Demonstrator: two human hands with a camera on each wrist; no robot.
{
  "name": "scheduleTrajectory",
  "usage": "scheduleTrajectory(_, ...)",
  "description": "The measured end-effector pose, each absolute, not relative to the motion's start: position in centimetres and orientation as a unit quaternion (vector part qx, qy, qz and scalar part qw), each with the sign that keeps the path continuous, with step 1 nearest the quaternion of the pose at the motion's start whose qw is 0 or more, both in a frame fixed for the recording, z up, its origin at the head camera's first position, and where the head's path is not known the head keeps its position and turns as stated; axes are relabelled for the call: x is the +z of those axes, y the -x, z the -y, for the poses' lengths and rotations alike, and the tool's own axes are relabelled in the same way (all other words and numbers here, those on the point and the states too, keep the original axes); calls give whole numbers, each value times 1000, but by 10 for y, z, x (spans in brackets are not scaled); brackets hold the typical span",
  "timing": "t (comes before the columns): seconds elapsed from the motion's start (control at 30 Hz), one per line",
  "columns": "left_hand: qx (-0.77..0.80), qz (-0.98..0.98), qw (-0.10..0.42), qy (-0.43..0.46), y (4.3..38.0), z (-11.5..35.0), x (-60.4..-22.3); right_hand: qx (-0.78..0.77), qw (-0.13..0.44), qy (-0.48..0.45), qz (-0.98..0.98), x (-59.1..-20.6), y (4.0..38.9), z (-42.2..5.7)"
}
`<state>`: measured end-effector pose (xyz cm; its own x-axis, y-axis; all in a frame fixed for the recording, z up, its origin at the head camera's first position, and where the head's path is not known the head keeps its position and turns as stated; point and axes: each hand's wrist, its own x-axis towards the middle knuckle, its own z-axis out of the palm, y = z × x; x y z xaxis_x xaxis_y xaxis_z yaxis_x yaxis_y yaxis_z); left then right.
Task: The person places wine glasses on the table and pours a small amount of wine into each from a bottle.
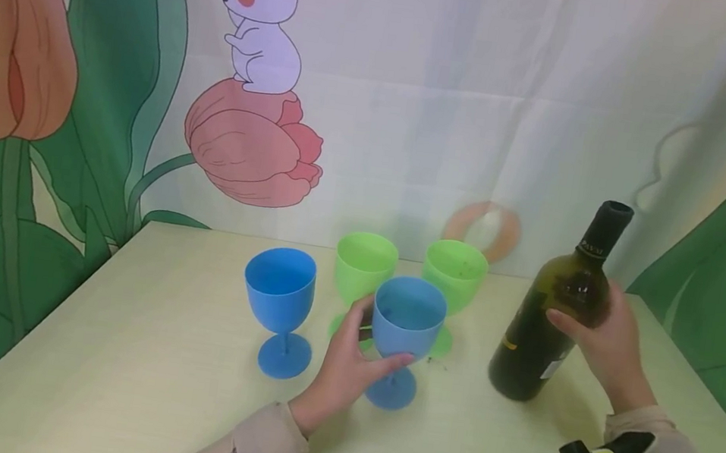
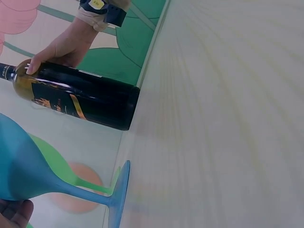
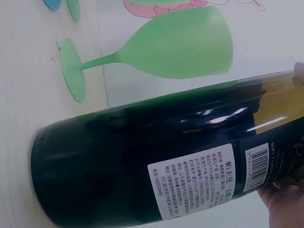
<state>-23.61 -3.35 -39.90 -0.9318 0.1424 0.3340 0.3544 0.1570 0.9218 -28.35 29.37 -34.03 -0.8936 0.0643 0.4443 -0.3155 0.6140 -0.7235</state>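
My left hand (image 1: 352,363) holds a blue goblet (image 1: 409,317) by its bowl, thumb across the front and fingers round the far side. In the left wrist view the blue goblet (image 2: 28,166) shows its stem and foot; only fingertips of that hand are visible. On the right, my right hand (image 1: 611,351) grips a dark wine bottle (image 1: 543,319) round its shoulder, the neck leaning right. Whether the bottle's base touches the table cannot be told. The right wrist view shows the bottle (image 3: 142,161) close up, with a white printed back label.
Another blue goblet (image 1: 280,292) stands left of my left hand. Two green goblets, one at left (image 1: 365,265) and one at right (image 1: 456,273), stand behind the held goblet. A printed curtain (image 1: 406,110) hangs behind the pale table (image 1: 133,349).
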Motion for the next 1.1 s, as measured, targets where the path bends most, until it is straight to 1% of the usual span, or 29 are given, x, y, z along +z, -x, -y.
scheduleTrajectory(0.27, -630, 754, 89, 163, 235, 33, -398, 451, 198, -90, 866, -345, 280, -289)
scheduleTrajectory(0.5, -630, 753, 97, 160, 235, 31, -398, 514, 164, -45, 841, -371, 270, -277)
scheduleTrajectory(0.77, -639, 748, 95, 152, 237, 23, -399, 544, 185, -8, 818, -382, 269, -267)
scheduleTrajectory(1.1, -645, 745, 86, 147, 237, 15, -398, 542, 181, 7, 821, -385, 271, -266)
